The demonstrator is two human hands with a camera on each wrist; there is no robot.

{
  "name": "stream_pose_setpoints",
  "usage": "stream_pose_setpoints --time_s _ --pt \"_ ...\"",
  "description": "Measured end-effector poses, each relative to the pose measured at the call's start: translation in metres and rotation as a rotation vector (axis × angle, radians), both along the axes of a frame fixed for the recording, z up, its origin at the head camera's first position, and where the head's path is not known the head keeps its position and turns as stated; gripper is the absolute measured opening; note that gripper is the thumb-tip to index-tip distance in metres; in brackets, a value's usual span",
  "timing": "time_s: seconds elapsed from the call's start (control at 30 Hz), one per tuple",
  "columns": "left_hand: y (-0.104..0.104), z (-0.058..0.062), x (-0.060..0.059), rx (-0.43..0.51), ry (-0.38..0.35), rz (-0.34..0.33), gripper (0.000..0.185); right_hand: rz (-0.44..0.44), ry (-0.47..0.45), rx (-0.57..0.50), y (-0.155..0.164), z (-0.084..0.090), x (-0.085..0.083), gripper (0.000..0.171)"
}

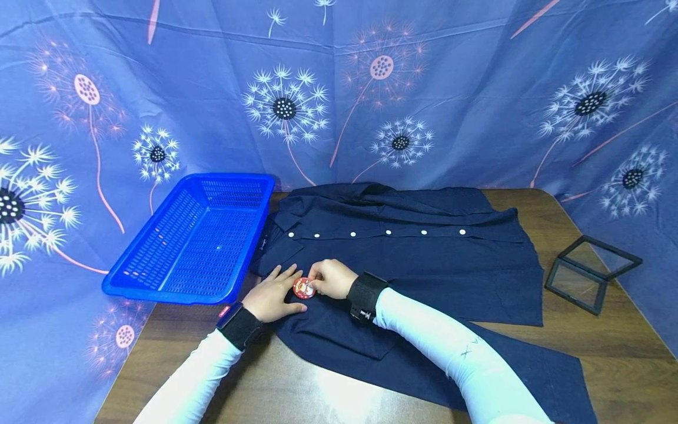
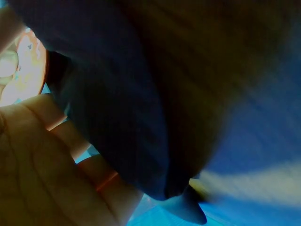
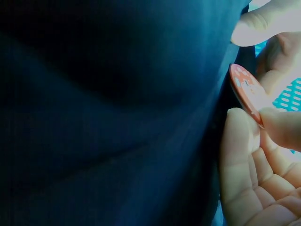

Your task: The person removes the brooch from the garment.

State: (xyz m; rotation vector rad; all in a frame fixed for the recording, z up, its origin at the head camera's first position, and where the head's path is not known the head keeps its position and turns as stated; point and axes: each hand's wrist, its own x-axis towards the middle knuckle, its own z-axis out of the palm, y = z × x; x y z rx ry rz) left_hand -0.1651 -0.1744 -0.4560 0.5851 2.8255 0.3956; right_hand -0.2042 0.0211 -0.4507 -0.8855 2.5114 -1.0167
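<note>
Dark navy shirt [image 1: 402, 259] spread flat on wooden table [image 1: 625, 347], button row up, giving a steady surface to work on. Red round badge [image 1: 304, 288] on the shirt's near left part, pinched at its edge by right hand [image 1: 332, 279], tilted off the cloth in the right wrist view; left hand [image 1: 275, 293] flat, fingers straight, pressing fabric just beside, likely to keep it taut. Blue basket [image 1: 159, 282] at left, black frame [image 1: 593, 272] at right.

shirt [image 1: 424, 259]: dark navy woven cloth, matt, glossy white buttons | badge [image 1: 304, 288]: red, glossy face | basket [image 1: 159, 277]: blue perforated plastic, slight sheen | table [image 1: 609, 347]: brown wood grain, smooth, semi-gloss | backdrop [image 1: 477, 88]: printed cloth, soft sheen
</note>
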Motion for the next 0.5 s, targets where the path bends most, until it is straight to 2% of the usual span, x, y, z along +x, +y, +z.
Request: stream_pose_setpoints --time_s 0.5 --pt "-0.0002 0.0019 0.0016 -0.017 0.039 -0.012 0.085 -0.003 -0.093 -0.044 0.0007 0.0013 0.0015 0.007"
